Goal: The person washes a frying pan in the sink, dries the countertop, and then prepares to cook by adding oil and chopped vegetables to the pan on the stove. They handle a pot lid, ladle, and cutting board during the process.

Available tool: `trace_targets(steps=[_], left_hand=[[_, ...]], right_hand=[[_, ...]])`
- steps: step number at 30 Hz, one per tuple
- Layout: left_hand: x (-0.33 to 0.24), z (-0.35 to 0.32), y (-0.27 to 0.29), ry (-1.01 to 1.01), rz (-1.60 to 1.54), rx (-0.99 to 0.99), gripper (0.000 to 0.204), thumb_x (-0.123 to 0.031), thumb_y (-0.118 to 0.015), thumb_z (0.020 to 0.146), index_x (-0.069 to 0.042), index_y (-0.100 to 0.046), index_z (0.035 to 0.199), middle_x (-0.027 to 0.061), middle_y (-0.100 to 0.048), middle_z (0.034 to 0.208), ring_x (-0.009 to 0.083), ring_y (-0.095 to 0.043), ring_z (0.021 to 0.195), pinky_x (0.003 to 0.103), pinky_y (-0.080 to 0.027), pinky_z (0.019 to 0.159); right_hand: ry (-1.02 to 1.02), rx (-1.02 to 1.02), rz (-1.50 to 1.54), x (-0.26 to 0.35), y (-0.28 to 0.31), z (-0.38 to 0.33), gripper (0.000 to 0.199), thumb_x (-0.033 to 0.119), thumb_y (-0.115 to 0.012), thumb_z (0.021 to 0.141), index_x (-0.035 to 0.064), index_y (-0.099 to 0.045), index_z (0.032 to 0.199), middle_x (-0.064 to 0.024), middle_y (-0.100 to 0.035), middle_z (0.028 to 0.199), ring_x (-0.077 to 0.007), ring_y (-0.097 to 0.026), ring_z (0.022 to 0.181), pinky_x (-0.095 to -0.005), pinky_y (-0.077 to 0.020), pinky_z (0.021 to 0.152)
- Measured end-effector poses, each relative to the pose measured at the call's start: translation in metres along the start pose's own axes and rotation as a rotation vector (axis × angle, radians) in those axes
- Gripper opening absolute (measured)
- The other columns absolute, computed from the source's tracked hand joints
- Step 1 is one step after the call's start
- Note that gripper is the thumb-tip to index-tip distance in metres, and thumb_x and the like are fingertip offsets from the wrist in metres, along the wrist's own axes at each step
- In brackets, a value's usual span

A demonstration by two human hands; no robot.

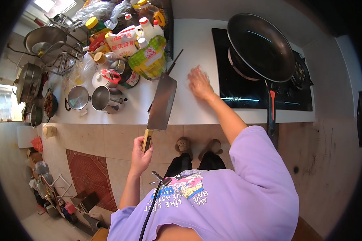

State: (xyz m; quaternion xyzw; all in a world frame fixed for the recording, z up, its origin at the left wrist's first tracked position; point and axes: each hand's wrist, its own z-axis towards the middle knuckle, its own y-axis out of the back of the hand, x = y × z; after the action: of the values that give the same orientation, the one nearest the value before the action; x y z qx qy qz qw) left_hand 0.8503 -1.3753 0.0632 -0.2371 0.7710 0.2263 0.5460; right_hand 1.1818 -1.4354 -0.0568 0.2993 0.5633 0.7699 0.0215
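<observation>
My left hand (142,154) is closed around the wooden handle of a cleaver (163,102). Its broad metal blade points up and away from me, over the front of the white countertop (197,108). Behind the blade, a thin dark strip (175,62) shows only in part, and I cannot make out what it is. To the right, my right hand (199,83) is at the countertop, palm down with its fingers apart and slightly blurred. No object shows in it. It is just left of the black stove (245,96).
A large dark wok (265,48) sits on the stove, its handle reaching past the counter's front edge. Left of the cleaver are a green-yellow pouch (151,58), several bottles and an open metal pot (102,98). A pair of slippers (184,145) stands on the floor below.
</observation>
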Motion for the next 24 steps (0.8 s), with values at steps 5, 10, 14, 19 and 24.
trace_targets(steps=[5, 10, 14, 19, 24], left_hand=[[0.023, 0.036, -0.011, -0.264, 0.392, -0.076, 0.027, -0.004, -0.05, 0.08, -0.004, -0.04, 0.105, 0.0078, -0.054, 0.083, 0.0184, -0.055, 0.064, 0.029, -0.045, 0.059], [-0.004, 0.074, -0.046, -0.392, 0.64, -0.097, 0.033, -0.003, -0.052, 0.078, -0.007, -0.043, 0.109, 0.0165, -0.057, 0.093, 0.0331, -0.057, 0.081, 0.037, -0.046, 0.066], [-0.009, 0.085, -0.057, -0.467, 0.647, -0.149, 0.035, -0.001, -0.052, 0.077, -0.007, -0.043, 0.11, 0.0166, -0.057, 0.095, 0.0334, -0.057, 0.082, 0.037, -0.046, 0.065], [-0.025, 0.084, -0.062, -0.534, 0.633, -0.215, 0.038, 0.001, -0.052, 0.076, -0.007, -0.043, 0.112, 0.0159, -0.055, 0.1, 0.0339, -0.057, 0.083, 0.037, -0.046, 0.066], [-0.023, 0.093, -0.056, -0.52, 0.712, -0.228, 0.039, 0.001, -0.052, 0.075, -0.007, -0.042, 0.112, 0.0152, -0.055, 0.1, 0.0341, -0.057, 0.082, 0.037, -0.047, 0.066]], right_hand=[[0.102, -0.007, 0.125, 0.034, 0.007, -0.097, 0.033, 0.008, -0.054, 0.075, 0.0044, -0.052, 0.107, -0.0122, -0.038, 0.127, -0.027, -0.027, 0.125, -0.0442, -0.0249, 0.099], [0.114, -0.142, 0.25, 0.034, 0.019, -0.151, 0.027, -0.003, -0.051, 0.071, 0.0027, -0.057, 0.096, -0.0115, -0.052, 0.108, -0.0281, -0.046, 0.108, -0.0377, -0.0375, 0.09], [-0.066, -0.45, 0.262, 0.02, 0.036, -0.081, 0.023, -0.003, -0.049, 0.073, 0.0014, -0.058, 0.094, -0.0142, -0.053, 0.103, -0.031, -0.05, 0.098, -0.0362, -0.0418, 0.084], [-0.084, -0.422, 0.123, -0.016, 0.0, 0.039, 0.023, 0.001, -0.05, 0.075, 0.0031, -0.058, 0.096, -0.0159, -0.048, 0.112, -0.0349, -0.042, 0.109, -0.04, -0.0335, 0.093], [0.159, -0.135, 0.007, 0.014, -0.016, 0.023, 0.022, 0.003, -0.05, 0.073, 0.0047, -0.06, 0.093, -0.0138, -0.049, 0.115, -0.0328, -0.04, 0.114, -0.0435, -0.0302, 0.095]])
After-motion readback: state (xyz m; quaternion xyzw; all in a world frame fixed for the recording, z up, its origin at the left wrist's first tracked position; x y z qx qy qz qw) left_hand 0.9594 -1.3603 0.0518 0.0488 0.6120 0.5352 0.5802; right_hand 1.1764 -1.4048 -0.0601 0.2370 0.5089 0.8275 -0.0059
